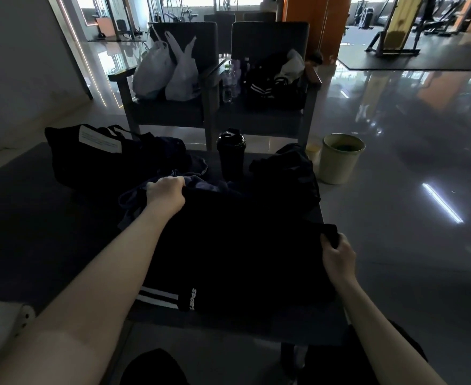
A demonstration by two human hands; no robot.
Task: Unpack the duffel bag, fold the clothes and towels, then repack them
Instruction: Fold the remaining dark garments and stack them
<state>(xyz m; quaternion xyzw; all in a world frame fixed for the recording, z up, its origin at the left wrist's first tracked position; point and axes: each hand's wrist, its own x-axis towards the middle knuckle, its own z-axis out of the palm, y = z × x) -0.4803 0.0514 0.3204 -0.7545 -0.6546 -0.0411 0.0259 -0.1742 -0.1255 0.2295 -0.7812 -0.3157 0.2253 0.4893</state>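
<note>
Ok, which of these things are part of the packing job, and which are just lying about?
Job: black SPORT garment, gripped by left hand and right hand; duffel bag; navy cloth; black clothes pile.
Lying about: shaker bottle; waste bin; plastic bags on chair.

Daylight is coming through the tall windows (228, 0) at the far end and glaring off the glossy grey floor (395, 218), while a plain white wall (12, 65) is running along the left. Two dark grey armchairs with wooden arms (201, 37) are standing side by side beyond the dark grey bench (34, 218), and a pale green round waste bin (339, 159) is sitting on the floor near its far right corner. Behind them an orange column (298, 9) is rising, and metal gym machines (395, 31) are standing on a black floor mat (423, 62).
</note>
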